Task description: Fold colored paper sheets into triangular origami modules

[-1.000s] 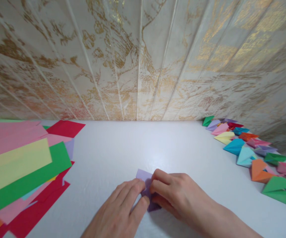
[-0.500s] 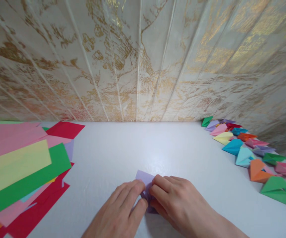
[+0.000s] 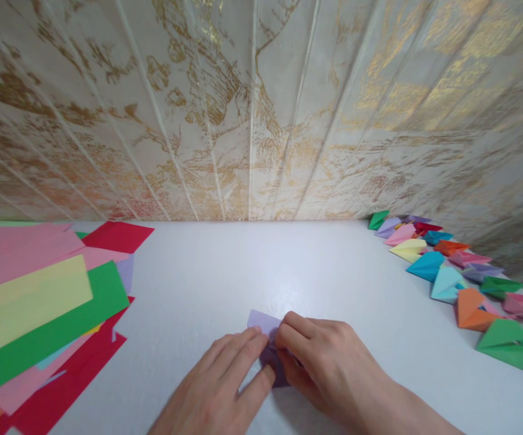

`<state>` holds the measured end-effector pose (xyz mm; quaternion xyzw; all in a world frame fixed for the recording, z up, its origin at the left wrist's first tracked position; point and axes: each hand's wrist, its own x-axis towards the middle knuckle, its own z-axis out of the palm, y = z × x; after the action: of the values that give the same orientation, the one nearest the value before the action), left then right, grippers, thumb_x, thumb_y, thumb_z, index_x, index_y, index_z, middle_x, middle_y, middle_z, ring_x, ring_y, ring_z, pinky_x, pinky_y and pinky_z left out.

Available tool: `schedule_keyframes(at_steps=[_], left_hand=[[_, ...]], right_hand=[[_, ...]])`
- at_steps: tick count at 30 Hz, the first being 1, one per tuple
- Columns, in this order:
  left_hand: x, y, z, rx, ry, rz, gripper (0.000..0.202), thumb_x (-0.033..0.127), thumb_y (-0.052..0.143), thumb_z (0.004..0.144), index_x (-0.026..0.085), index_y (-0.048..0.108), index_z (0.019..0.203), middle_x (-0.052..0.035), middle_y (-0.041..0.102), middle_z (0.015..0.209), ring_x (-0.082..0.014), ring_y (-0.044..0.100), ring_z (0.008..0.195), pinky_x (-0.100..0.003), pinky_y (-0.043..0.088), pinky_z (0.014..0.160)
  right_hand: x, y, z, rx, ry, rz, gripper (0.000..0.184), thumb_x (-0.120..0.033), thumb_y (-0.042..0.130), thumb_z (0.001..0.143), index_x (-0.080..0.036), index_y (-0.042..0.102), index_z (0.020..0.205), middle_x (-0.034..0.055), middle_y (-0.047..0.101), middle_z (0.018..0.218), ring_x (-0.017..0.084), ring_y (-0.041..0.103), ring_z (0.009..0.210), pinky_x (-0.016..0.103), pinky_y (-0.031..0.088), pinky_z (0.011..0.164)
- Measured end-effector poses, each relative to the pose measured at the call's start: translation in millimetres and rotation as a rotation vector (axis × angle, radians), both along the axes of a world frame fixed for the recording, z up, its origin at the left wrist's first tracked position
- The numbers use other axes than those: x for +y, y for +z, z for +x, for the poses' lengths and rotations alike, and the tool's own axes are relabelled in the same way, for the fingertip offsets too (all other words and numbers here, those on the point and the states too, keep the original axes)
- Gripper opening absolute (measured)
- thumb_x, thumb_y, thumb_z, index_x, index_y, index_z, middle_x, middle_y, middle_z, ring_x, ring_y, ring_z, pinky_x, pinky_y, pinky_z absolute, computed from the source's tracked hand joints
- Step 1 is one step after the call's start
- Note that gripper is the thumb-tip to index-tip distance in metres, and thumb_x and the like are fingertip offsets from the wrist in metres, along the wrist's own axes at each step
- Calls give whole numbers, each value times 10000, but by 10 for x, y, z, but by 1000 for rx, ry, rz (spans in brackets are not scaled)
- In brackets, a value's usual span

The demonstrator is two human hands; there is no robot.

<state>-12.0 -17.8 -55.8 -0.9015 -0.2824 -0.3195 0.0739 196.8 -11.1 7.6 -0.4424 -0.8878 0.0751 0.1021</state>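
Note:
A small piece of light purple paper, partly folded, lies on the white table in front of me. Both hands cover much of it, so the exact shape of its folds is hidden. From the left, my left hand holds it down, the index fingertip on its upper part and the thumb tip on the darker, shaded lower part. My right hand pinches the paper's right side, with its fingers curled in and its thumb mostly underneath.
Coloured paper sheets lie piled at the left, among them a yellow sheet, a green sheet and a red sheet. Folded paper pieces, such as a green one, line the right side. A gold-patterned wall rises behind the white table.
My left thumb has moved slightly right and away from the left index finger, showing more of the paper between them. The right fingers have shifted a little on the paper.

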Motion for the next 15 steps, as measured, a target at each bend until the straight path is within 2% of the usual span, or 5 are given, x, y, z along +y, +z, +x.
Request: schedule_keyframes(at_steps=[5,7,9,11,15], left_hand=[[-21,7,-6,9,13,-4,274,105,418,961,209,640,1081,-103,656,1245,-235,583,1188,-380,495,999],[-34,14,-15,20,4,0,283,137,405,980,203,645,1116,-110,655,1243,-243,586,1177,-386,495,993],[-42,12,-28,36,-5,1,309,169,382,999,196,644,1160,-118,654,1247,-252,586,1170,-396,495,989],[-45,8,-44,50,-1,1,340,178,359,1005,198,638,1198,-117,658,1239,-255,584,1165,-405,493,987],[-40,19,-70,130,-14,3,413,125,328,989,201,603,1286,-100,620,1339,-259,544,1218,-409,480,990]], right_hand=[[40,91,27,-11,63,-102,151,-54,516,864,-174,607,853,24,650,827,139,587,619,248,386,563],[58,196,85,55,103,-245,183,-23,514,851,-175,611,880,30,651,881,141,611,702,231,434,633],[61,298,153,152,117,-415,301,39,545,771,-185,604,965,23,645,960,140,625,823,210,462,733],[52,353,203,212,84,-511,391,37,610,717,-194,578,1031,17,631,998,150,618,881,221,467,783],[43,296,198,283,-47,-545,344,-21,672,763,-186,555,1042,11,631,959,151,612,813,244,464,731]])
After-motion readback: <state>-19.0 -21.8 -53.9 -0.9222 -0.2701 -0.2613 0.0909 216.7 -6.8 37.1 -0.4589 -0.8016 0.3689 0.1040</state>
